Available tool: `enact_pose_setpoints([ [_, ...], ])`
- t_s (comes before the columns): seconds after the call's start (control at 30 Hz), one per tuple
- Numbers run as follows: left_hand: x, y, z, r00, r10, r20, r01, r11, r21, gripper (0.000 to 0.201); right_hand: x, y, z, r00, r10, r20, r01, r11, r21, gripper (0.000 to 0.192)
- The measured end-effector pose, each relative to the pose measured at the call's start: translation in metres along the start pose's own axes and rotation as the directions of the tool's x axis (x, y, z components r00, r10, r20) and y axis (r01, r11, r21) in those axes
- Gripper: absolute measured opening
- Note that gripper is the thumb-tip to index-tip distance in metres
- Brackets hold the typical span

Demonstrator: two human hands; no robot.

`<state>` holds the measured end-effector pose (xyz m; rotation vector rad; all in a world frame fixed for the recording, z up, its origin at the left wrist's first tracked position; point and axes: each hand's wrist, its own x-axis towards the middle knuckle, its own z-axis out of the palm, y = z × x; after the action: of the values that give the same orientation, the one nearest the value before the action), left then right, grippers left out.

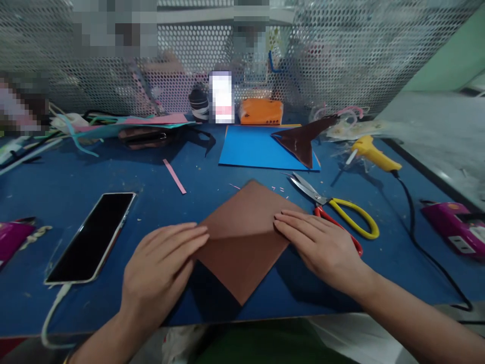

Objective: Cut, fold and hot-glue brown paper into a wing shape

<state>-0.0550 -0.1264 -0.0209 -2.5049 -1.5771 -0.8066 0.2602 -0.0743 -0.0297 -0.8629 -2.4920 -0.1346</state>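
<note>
Blue table top (94, 167), backed by a perforated metal screen (341, 55), is shown from the head camera as a cluttered craft bench. A brown paper sheet (246, 237) is laid at the near edge, turned like a diamond, with one crease already visible across its middle; the folding appears to be at an early stage, with no finished shape yet formed. The left hand (162, 273) is pressed flat, fingers together, on the sheet's left corner, while the right hand (322, 247) is laid flat and open on its right corner. Nothing is pinched. Yellow-and-red-handled scissors (337, 210) are seen just beside the right hand, a smartphone (93, 237) on a cable to the left, a blue sheet (253, 149) beyond, and a yellow glue gun (373, 154) further right.
</note>
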Motion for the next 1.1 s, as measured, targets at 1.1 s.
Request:
enact_pose_setpoints([
  [1.1, 0.103, 0.05, 0.044, 0.635, -0.607, 0.478, 0.483, -0.171, -0.859, 0.032, 0.052, -0.007, 0.02, 0.574, 0.717, 0.395, -0.533, -0.039, 0.845, 0.036],
])
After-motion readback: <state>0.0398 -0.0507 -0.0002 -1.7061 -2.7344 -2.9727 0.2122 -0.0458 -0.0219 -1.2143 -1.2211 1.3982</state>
